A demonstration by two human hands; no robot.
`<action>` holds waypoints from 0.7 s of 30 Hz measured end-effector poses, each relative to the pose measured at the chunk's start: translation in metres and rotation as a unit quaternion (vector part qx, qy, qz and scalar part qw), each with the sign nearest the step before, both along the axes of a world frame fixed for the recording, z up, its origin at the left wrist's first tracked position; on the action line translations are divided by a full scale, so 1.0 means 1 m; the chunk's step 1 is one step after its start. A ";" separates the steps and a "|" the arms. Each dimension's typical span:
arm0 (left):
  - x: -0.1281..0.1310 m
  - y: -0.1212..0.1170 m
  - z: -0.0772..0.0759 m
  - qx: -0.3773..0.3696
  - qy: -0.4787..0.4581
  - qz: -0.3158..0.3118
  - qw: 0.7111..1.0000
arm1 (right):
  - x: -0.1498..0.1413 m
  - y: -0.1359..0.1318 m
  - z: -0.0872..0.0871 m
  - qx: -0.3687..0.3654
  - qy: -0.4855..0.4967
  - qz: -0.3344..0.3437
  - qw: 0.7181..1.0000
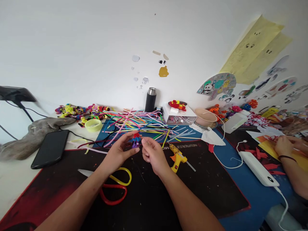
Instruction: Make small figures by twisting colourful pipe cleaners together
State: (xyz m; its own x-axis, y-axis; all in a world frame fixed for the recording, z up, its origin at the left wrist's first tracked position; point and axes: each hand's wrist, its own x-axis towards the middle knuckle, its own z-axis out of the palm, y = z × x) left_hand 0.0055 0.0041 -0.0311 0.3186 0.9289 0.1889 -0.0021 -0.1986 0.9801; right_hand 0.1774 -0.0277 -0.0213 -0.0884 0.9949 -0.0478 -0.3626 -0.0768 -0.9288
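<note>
Between the thumb and fingers of my left hand [122, 148] is a small figure [136, 141], red on top, blue in the middle and purple below, which looks made of pipe cleaners. My right hand [153, 153] is closed in a pinch just to the right of it; what its fingers hold, if anything, is hidden. Scissors [115, 186] with one yellow and one red handle lie under my left forearm. A yellow glue gun [177, 158], a clear glue stick poking from its back, rests right of my right hand. Many coloured pipe cleaners [134, 120] lie behind my hands.
A black phone [51, 149] and a yellow tape roll [93, 125] lie left. A black thermos [150, 100], a white drawer box [180, 114] and a beige bowl [205, 118] stand behind. A white power strip [258, 168] lies right, near another person's hands [286, 147].
</note>
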 end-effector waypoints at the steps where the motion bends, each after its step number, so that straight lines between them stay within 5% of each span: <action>1: 0.000 0.000 0.000 -0.001 -0.003 -0.002 1.000 | 0.000 0.000 0.000 -0.001 0.000 0.005 1.000; 21: 0.003 -0.007 0.003 0.021 0.005 -0.041 0.999 | -0.003 -0.002 0.004 -0.011 0.012 0.029 0.999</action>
